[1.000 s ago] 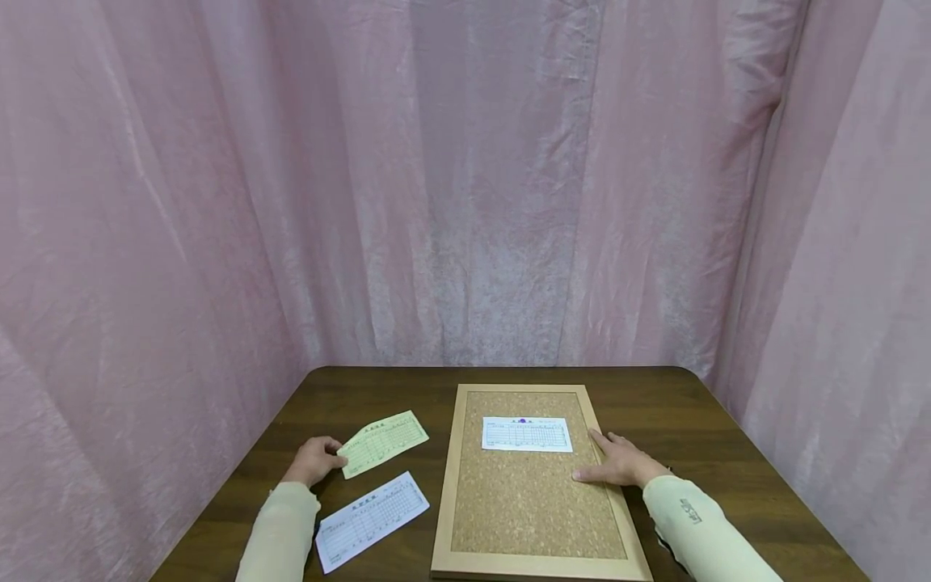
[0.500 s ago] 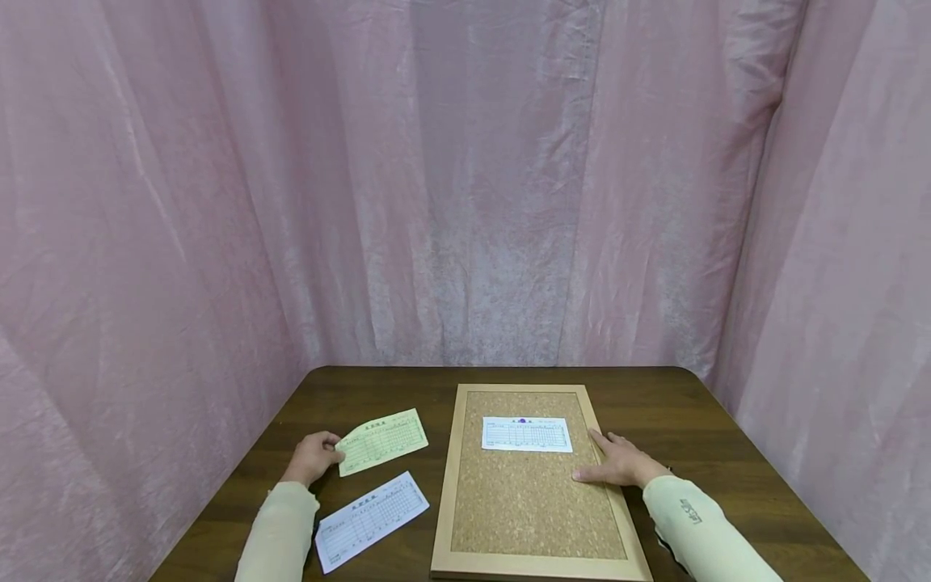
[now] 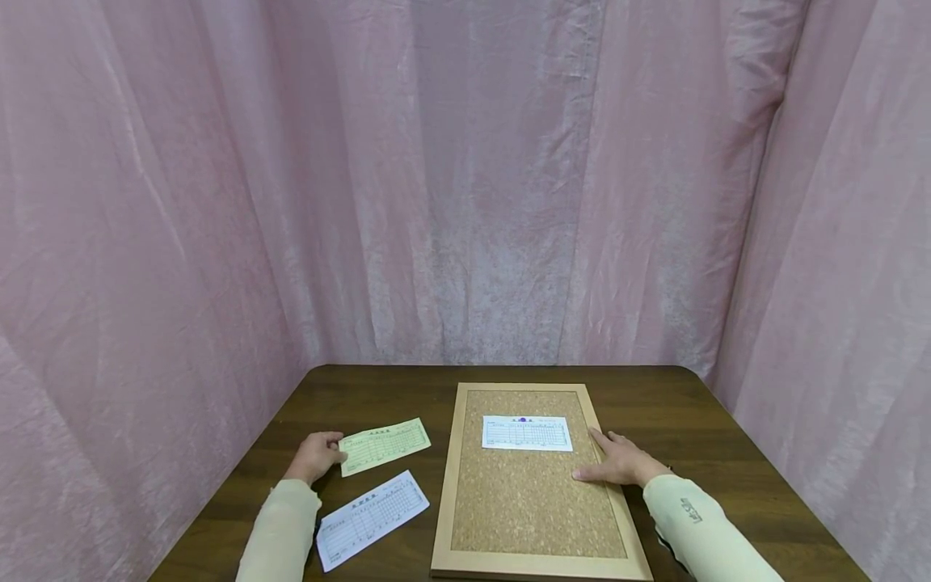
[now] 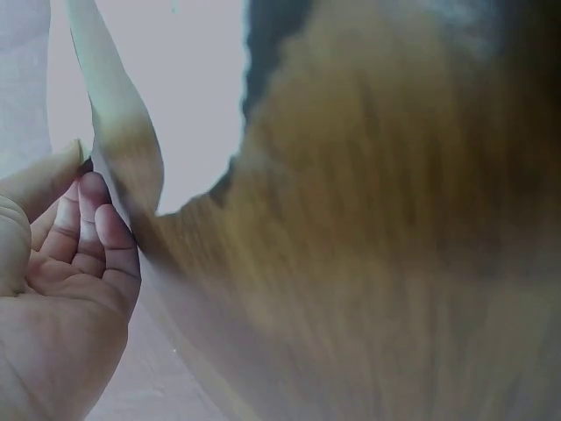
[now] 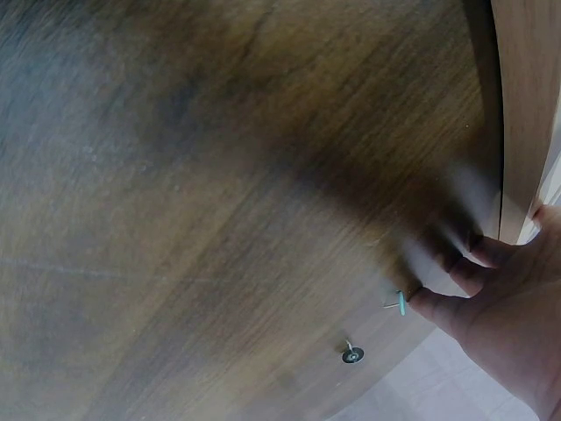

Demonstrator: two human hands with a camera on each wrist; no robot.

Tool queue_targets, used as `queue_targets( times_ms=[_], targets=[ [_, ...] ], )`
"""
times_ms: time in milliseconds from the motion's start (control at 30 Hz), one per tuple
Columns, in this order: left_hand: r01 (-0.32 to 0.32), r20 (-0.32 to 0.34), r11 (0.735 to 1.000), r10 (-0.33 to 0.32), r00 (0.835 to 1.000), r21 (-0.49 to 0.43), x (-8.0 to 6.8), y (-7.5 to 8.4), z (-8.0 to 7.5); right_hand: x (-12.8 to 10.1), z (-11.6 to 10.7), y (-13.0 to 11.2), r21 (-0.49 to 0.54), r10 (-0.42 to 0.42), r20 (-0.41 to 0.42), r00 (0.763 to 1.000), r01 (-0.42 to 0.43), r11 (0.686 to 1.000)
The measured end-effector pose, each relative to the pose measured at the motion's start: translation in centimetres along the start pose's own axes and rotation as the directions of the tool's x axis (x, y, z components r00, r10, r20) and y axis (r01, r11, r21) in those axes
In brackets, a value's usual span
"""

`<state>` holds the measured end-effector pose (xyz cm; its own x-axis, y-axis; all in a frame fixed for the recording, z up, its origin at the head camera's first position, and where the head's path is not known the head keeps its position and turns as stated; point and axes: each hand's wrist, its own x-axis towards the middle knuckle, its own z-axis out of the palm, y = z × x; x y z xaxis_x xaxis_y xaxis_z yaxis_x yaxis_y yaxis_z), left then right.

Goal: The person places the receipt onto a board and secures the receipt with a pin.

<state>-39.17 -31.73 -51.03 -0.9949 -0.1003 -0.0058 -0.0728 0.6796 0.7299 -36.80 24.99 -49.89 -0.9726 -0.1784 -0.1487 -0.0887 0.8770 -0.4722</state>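
Note:
My left hand pinches the left edge of a yellow-green printed form between thumb and fingertips, as the left wrist view also shows. Closer to me lies a white printed form, flat on the table. My right hand rests spread over the right side of a wood-framed cork board, the thumb on the cork. In the right wrist view its other fingers reach down beside the frame. Near the board's top, a white form hangs from a purple pushpin.
On the dark wooden table, the right wrist view shows a teal thumbtack by my fingertips and a dark metallic thumbtack near the table edge. Pink curtains surround the table.
The yellow-green form's far edge rises a little, then drops lower and turns nearer level. My left hand shifts only slightly; my right hand and the board stay put.

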Motion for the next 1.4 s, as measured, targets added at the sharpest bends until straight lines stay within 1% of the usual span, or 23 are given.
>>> queue_targets(
  times_ms=[267,533,700,800,933,1033,1200,1300,1400],
  targets=[
    [0.007,0.029,0.999,-0.006,1.0,-0.038,-0.07,0.11,-0.1,0.06,0.03,0.04,-0.007,0.001,0.0,1.0,-0.001,1.0],
    [0.015,0.005,0.995,-0.014,1.0,-0.101,0.0,0.31,-0.1,0.05,-0.01,0.01,-0.002,0.018,0.01,1.0,-0.018,1.0],
    [0.017,-0.016,0.992,-0.02,1.0,-0.124,0.21,0.2,0.01,0.04,-0.05,0.01,0.0,0.009,0.008,1.0,-0.009,1.0],
    [0.0,-0.024,0.991,-0.003,1.0,-0.131,0.21,0.19,0.08,0.09,-0.03,0.04,-0.001,0.008,0.006,1.0,-0.008,1.0],
    [-0.013,-0.018,0.989,0.011,1.0,-0.146,0.14,0.17,0.15,0.12,0.01,0.07,-0.003,0.01,0.005,1.0,-0.01,1.0],
    [-0.005,-0.022,0.993,0.003,1.0,-0.12,0.21,0.09,0.24,0.11,0.01,0.07,-0.005,0.009,0.004,1.0,-0.009,1.0],
    [0.004,-0.017,1.0,-0.005,1.0,-0.014,0.22,0.36,0.37,0.12,-0.01,0.08,-0.01,0.008,0.004,1.0,-0.008,1.0],
    [-0.005,-0.006,0.999,0.006,1.0,0.037,0.1,0.58,0.53,0.13,0.01,0.11,-0.008,0.01,0.004,1.0,-0.01,1.0],
    [-0.025,-0.005,0.997,0.026,1.0,0.066,0.01,0.7,0.7,0.12,0.03,0.1,-0.009,0.012,0.005,1.0,-0.012,1.0]
  ],
)
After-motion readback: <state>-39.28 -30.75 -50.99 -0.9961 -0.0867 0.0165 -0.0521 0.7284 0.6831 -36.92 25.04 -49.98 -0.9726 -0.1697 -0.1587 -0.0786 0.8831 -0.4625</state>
